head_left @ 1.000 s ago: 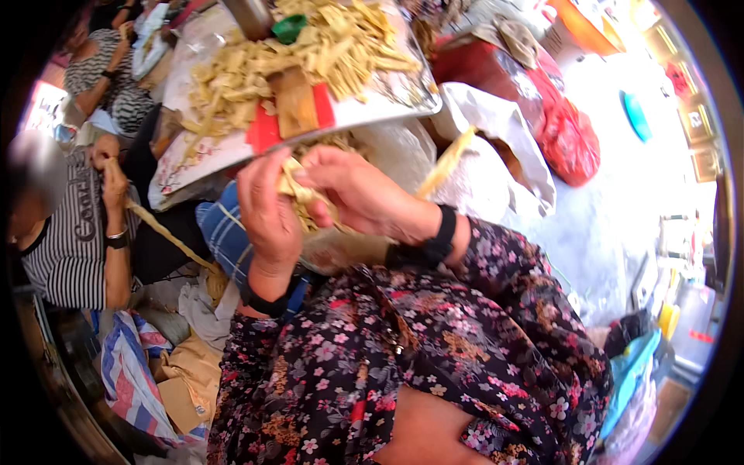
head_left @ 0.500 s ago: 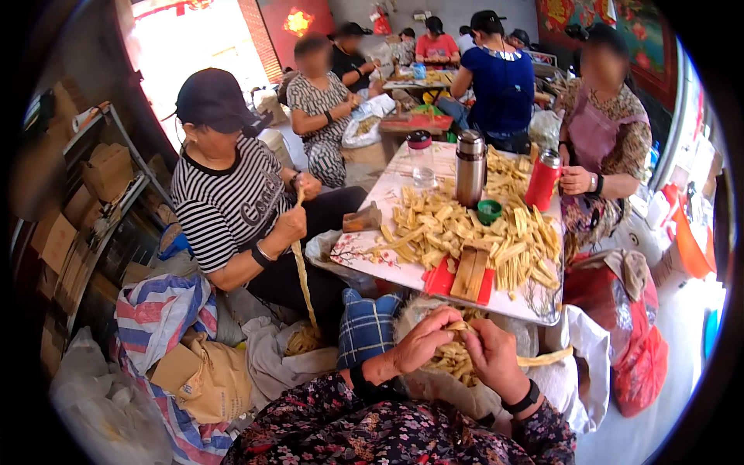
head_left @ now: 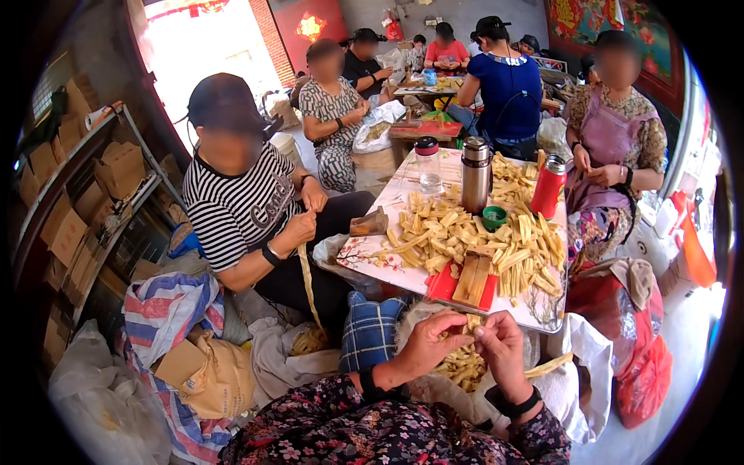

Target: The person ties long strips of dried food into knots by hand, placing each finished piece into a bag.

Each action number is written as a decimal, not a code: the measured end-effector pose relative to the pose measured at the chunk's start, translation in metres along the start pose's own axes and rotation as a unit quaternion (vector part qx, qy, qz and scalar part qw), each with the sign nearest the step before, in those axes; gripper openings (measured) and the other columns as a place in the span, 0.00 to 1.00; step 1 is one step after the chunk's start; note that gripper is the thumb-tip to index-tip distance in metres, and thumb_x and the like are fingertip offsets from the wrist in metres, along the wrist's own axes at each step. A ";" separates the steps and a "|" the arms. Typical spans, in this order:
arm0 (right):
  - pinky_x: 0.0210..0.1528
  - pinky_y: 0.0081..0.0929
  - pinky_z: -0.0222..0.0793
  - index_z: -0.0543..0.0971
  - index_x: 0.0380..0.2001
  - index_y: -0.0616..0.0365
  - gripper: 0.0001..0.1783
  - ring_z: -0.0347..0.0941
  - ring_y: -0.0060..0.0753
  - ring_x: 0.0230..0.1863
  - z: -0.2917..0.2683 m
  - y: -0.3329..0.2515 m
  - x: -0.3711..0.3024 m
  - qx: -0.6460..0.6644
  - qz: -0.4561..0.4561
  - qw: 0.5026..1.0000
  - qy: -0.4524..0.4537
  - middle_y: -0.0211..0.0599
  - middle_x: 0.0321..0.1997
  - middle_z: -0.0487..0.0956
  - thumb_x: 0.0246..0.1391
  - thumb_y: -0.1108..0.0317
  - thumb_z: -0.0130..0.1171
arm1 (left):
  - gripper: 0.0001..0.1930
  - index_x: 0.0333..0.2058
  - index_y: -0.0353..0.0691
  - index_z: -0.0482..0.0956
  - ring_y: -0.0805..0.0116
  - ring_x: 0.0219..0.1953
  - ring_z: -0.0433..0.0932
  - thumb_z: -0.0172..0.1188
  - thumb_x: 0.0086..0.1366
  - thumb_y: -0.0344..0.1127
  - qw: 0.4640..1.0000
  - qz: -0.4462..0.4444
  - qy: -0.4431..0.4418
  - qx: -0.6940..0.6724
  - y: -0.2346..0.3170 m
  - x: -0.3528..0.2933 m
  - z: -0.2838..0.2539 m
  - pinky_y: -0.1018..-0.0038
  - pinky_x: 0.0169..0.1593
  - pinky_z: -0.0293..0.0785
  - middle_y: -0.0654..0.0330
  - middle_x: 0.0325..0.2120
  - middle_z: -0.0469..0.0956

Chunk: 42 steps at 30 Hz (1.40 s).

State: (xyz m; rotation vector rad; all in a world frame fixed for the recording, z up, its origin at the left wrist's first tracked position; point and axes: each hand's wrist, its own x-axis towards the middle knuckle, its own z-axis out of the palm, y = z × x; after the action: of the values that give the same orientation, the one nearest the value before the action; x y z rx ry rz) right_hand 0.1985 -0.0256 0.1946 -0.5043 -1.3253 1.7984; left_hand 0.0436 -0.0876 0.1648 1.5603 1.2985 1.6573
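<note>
My left hand [head_left: 428, 343] and my right hand [head_left: 501, 347] meet above my lap, both pinching one pale yellow strip [head_left: 470, 324] between the fingertips. A longer strip [head_left: 549, 364] sticks out to the right under my right wrist. Below the hands sits a white bag [head_left: 577, 387] holding a heap of cut yellow pieces [head_left: 463, 366]. Just beyond is a low table [head_left: 364, 258] piled with more yellow strips [head_left: 473, 236]. A red-edged wooden block [head_left: 468, 280] lies at its near edge.
A person in a striped shirt [head_left: 236, 205] sits to the left, pulling a long strip. Another person [head_left: 612, 147] sits at the right. On the table stand a steel flask [head_left: 476, 175], a red flask [head_left: 547, 186], a jar [head_left: 428, 164]. Bags [head_left: 167, 310] and boxes [head_left: 70, 225] lie at left.
The view has lifted from my lap to the room, so the table and the seated people show. My hands stay together on the strip, now lower in the picture.
</note>
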 end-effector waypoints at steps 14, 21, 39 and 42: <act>0.18 0.13 0.55 0.69 0.33 0.52 0.06 0.64 0.15 0.20 -0.041 0.000 0.016 -0.008 0.073 0.997 -0.033 0.24 0.22 0.71 0.63 0.67 0.54 | 0.16 0.41 0.35 0.77 0.60 0.34 0.79 0.66 0.53 0.23 0.960 0.143 -0.049 0.236 0.011 0.033 -0.011 0.69 0.38 0.75 0.56 0.34 0.78; 0.22 0.15 0.68 0.70 0.33 0.56 0.08 0.72 0.18 0.20 -0.031 0.029 0.008 -0.108 0.123 0.984 -0.076 0.28 0.22 0.76 0.63 0.66 0.56 | 0.14 0.46 0.39 0.71 0.49 0.36 0.76 0.51 0.61 0.28 0.910 0.090 -0.198 0.353 -0.011 0.011 -0.005 0.59 0.38 0.73 0.51 0.34 0.71; 0.22 0.30 0.63 0.78 0.26 0.64 0.17 0.66 0.26 0.18 -0.106 0.114 0.083 -0.305 0.049 0.951 0.031 0.38 0.16 0.72 0.60 0.59 0.58 | 0.09 0.46 0.41 0.73 0.79 0.27 0.68 0.53 0.69 0.33 0.980 -0.102 -0.172 0.002 -0.171 0.074 -0.013 0.80 0.31 0.68 0.66 0.25 0.70; 0.21 0.29 0.61 0.77 0.23 0.65 0.20 0.63 0.24 0.16 -0.129 0.129 0.101 -0.279 0.049 0.956 0.077 0.37 0.13 0.70 0.59 0.57 0.60 | 0.11 0.49 0.41 0.71 0.85 0.23 0.60 0.52 0.72 0.36 0.946 -0.225 -0.156 -0.173 -0.173 0.085 -0.009 0.85 0.28 0.61 0.72 0.24 0.67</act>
State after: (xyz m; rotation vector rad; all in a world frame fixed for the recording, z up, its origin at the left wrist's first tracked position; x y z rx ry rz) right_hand 0.1844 0.1177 0.0436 -1.0062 -1.7187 1.4075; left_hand -0.0229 0.0538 0.0524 1.1502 1.0309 1.2113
